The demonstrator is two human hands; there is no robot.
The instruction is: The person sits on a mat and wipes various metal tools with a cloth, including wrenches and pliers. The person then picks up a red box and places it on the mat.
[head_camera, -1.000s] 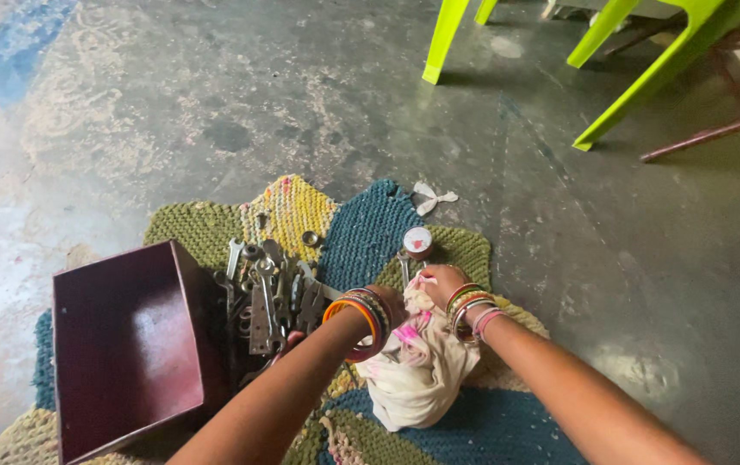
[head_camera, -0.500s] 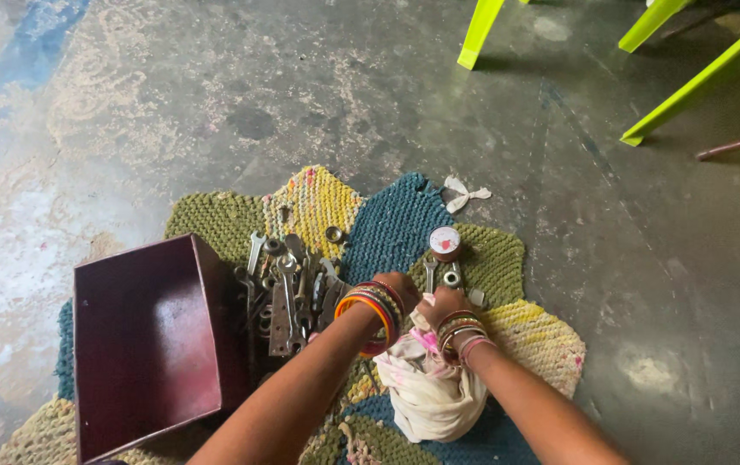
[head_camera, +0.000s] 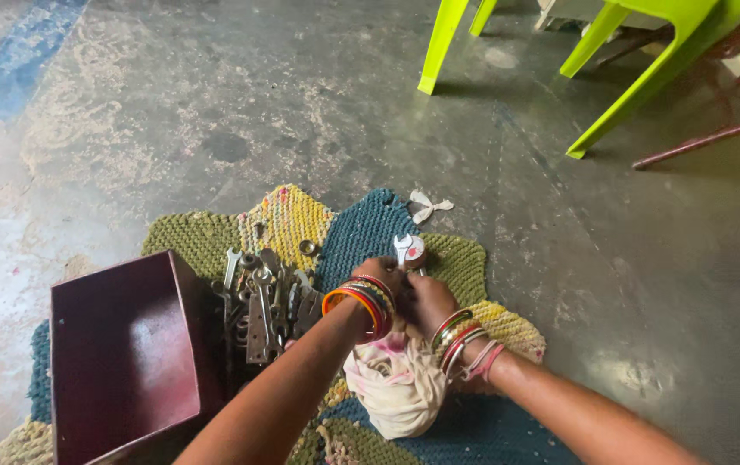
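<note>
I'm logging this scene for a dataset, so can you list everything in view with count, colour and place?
Mat: one, green, yellow and teal, on the floor.
Box: one, maroon, open, left on the mat.
Tool pile: many, grey metal, beside the box.
Wrench: one, silver, at the fingertips.
Cloth: one, cream with pink marks, under the hands.
Fabric scrap: one, white, past the mat.
Chair legs: lime green, top right.
Left hand, right hand: bangled, on the cloth.
</note>
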